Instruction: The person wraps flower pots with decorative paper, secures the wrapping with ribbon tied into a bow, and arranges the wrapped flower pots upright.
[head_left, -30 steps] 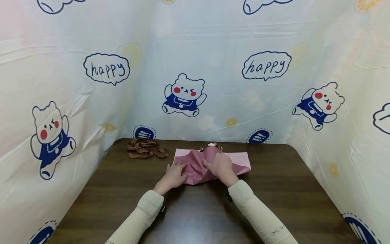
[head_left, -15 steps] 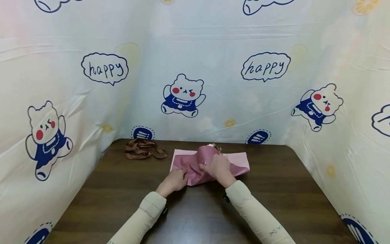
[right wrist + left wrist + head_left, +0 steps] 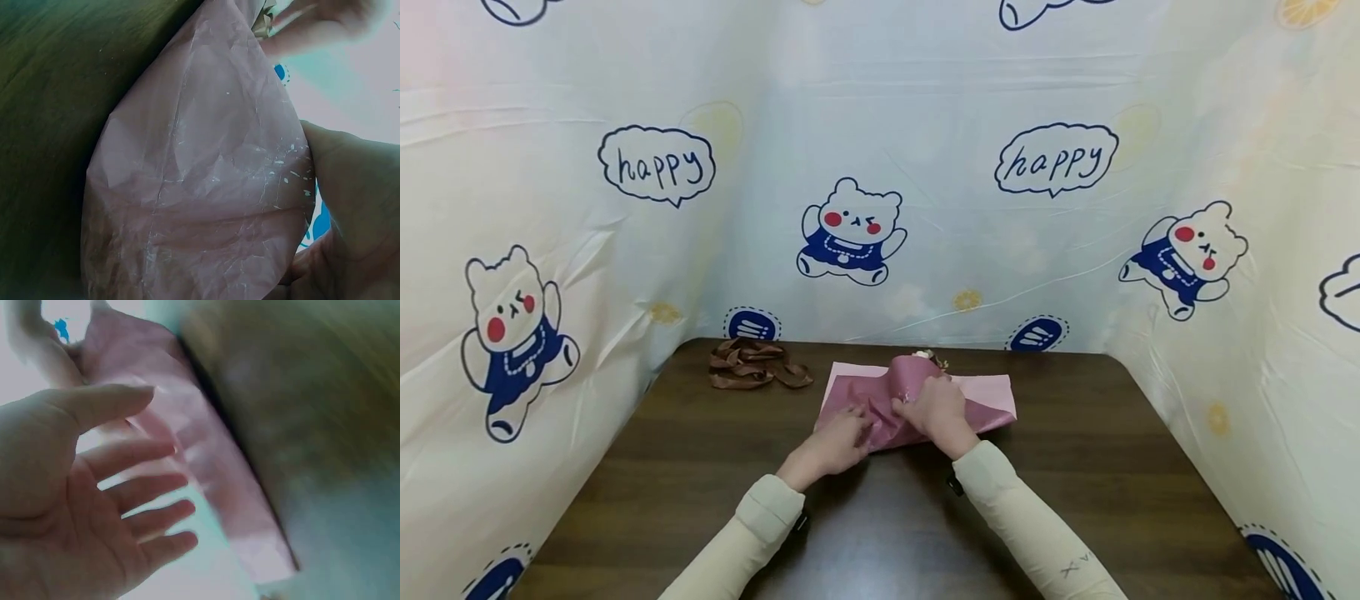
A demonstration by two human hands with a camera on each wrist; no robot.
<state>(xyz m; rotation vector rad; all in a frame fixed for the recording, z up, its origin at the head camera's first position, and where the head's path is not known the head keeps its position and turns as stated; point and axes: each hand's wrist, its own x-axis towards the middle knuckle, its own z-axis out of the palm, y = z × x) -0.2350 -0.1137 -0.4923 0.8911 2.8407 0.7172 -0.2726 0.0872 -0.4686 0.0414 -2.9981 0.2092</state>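
Observation:
A sheet of pink wrapping paper (image 3: 912, 375) lies crumpled and folded near the table's far side, with a paler pink layer showing along its back edge. Small flowers (image 3: 927, 357) poke out behind the fold; their stems are hidden by the paper. My right hand (image 3: 942, 414) grips the gathered paper at its middle. In the right wrist view the creased paper (image 3: 206, 144) covers much of that hand's fingers. At the paper's left front edge is my left hand (image 3: 835, 442). The left wrist view shows the left fingers (image 3: 156, 487) fairly straight and spread beside the paper.
A loose heap of brown ribbon (image 3: 756, 364) lies on the dark wooden table (image 3: 880, 533), at the back left. A patterned cloth (image 3: 925, 250) hangs behind and along both sides.
The left hand first grasps the paper's front left edge, then loosens and shifts slightly right along it. A paper fold has risen beside the right hand, which stays nearly in place.

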